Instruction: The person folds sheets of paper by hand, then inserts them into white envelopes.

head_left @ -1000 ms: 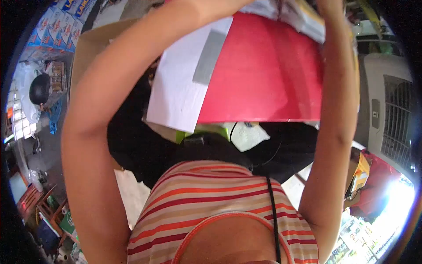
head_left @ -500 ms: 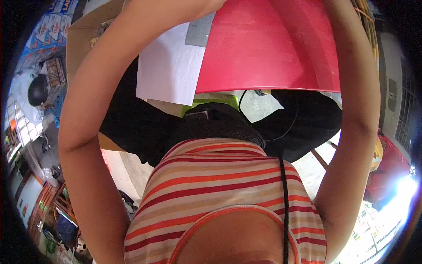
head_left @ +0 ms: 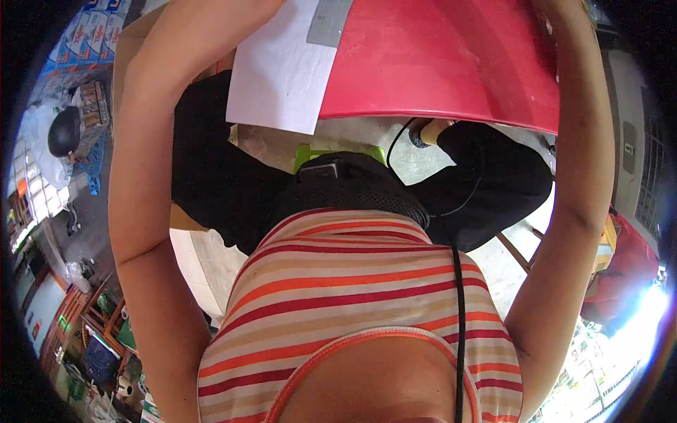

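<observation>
Both my hands lie beyond the top edge of the picture, so their fingers and anything in them are hidden. My left forearm point(head_left: 180, 49) reaches up past the left side of a white sheet of paper point(head_left: 278, 81). The paper overhangs the near left edge of a red tabletop point(head_left: 437, 63). A flat grey piece point(head_left: 328, 25) lies on the paper's upper right part. Along the right side of the tabletop, my right forearm point(head_left: 582, 84) extends upward, its wrist at the frame's top.
Below the table, my legs in black trousers point(head_left: 486, 173) are spread around a green stool point(head_left: 303, 151). A black cable point(head_left: 390, 151) hangs near the table edge. Cardboard point(head_left: 127, 67) stands at upper left, with blue printed boxes point(head_left: 88, 35) and a dark helmet point(head_left: 63, 132) beyond.
My left forearm has swung left, away from the tabletop's middle. My right forearm has shifted slightly right. The table and paper sit higher in the picture.
</observation>
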`<state>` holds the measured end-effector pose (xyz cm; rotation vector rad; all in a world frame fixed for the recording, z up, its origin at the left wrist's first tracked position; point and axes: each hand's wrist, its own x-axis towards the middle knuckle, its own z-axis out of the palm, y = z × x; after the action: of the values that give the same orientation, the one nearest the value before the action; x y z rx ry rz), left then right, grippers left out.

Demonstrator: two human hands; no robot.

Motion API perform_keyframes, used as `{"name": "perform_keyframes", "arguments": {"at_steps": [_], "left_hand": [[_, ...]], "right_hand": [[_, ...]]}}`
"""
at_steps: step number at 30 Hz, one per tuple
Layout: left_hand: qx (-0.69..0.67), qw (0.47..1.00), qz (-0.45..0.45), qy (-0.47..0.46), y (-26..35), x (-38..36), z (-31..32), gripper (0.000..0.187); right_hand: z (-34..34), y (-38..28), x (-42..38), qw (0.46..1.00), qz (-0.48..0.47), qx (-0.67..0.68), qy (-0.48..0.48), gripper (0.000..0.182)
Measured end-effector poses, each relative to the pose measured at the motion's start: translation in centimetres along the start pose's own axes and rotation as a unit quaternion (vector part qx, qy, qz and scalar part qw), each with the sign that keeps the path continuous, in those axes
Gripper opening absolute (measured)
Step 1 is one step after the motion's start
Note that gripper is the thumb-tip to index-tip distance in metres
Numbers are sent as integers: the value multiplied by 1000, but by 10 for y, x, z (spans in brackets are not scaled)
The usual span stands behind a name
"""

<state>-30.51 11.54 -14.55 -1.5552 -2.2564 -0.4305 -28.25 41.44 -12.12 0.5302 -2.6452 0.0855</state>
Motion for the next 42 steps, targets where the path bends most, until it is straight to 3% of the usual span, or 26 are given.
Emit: {"name": "perform_keyframes", "arguments": {"at_steps": [1, 5, 7, 8, 10, 14, 17, 18, 20, 21, 23, 26, 27, 29, 32, 33, 36, 38, 42], "left_hand": [[7, 999, -48, -24, 7, -3, -8, 20], [38, 996, -47, -61, 43, -20, -49, 26], [-136, 978, -117, -102, 48, -43, -61, 27], [-135, 979, -117, -102, 58, -49, -69, 27], [-371, 894, -123, -218, 83, -58, -86, 28], [-425, 869, -106, -228, 99, -85, -92, 29], [-534, 803, -46, -260, 98, -99, -99, 29], [-532, 805, -46, -258, 100, -97, -102, 29], [-596, 765, 31, -244, 107, -93, -111, 27], [-630, 742, 36, -228, 115, -98, -121, 27], [-660, 718, 51, -215, 123, -104, -144, 26], [-692, 657, 286, -93, 104, -100, -191, 21], [-690, 656, 290, -95, 98, -94, -199, 21], [-658, 641, 381, -102, 90, -85, -212, 29], [-653, 644, 357, -176, 92, -81, -219, 25], [-656, 641, 358, -176, 91, -80, -217, 25], [-613, 666, 379, -195, 88, -83, -214, 23], [-617, 668, 369, -194, 86, -87, -212, 23], [-616, 672, 365, -187, 86, -92, -204, 23]], "right_hand": [[-8, -6, -5, 1000, -14, -24, 9, 31], [-18, 2, -17, 999, -18, -21, 29, 32], [-31, -8, -23, 999, -8, -37, 22, 32], [-36, -11, -25, 999, 1, -50, 15, 32], [-39, -12, -26, 999, 7, -48, 13, 33], [-45, -12, -30, 999, 14, -50, -3, 33], [-40, -6, -31, 999, 16, -38, -1, 33], [-41, -14, -32, 999, 14, -39, 2, 33], [-49, -37, -33, 991, 86, -98, -28, 32], [-42, -13, -32, 998, 31, -41, -32, 31], [-41, -23, -31, 998, 43, -2, -43, 29], [-35, -26, -40, 995, 56, 44, -74, 28], [-33, -31, -39, 993, 51, 53, -92, 27], [-25, -42, -41, 986, 63, 89, -130, 28], [-20, -80, -38, 978, -35, 154, -138, 31], [-13, -94, -39, 978, -83, 160, -108, 33], [-1, -142, -39, 963, -108, 220, -115, 34], [20, -174, -50, 966, -176, 189, -24, 54], [46, -227, -49, 969, -146, 201, 12, 46]]}}
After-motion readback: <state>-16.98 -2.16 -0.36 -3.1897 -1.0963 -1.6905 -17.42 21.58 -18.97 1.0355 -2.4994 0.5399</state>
